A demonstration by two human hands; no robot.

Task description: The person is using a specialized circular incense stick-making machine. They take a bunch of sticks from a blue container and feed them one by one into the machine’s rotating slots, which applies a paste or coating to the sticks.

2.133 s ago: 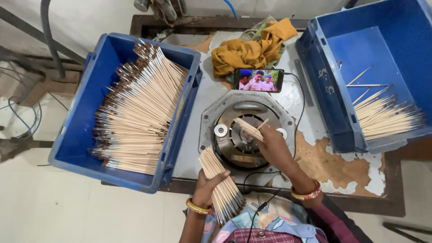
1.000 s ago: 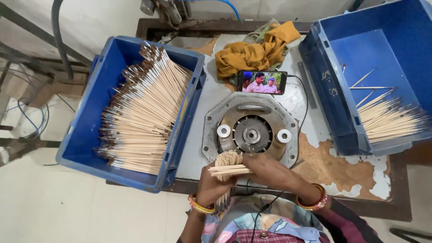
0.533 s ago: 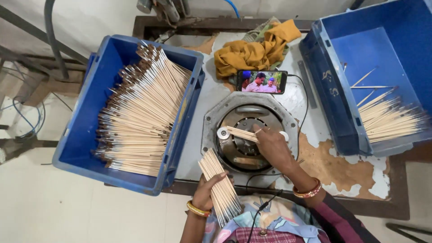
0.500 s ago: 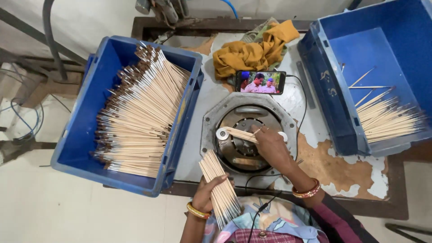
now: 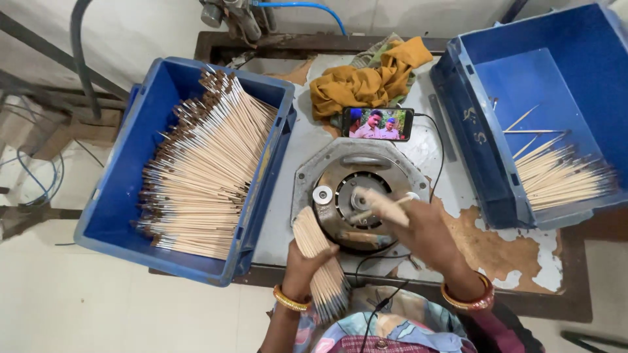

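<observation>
The left hand [image 5: 306, 258] is closed around a thick bundle of sticks [image 5: 319, 261], held near the table's front edge with its lower end pointing toward the person. The right hand [image 5: 418, 229] grips a small blurred bunch of sticks [image 5: 381, 204] over the round metal machine [image 5: 358, 189] at the table's middle. Behind the machine lies a phone [image 5: 378, 123], screen lit, beside a yellow cloth [image 5: 366, 82]. The left blue crate [image 5: 118, 196] is packed with sticks; the right blue crate [image 5: 484, 150] holds a smaller heap.
</observation>
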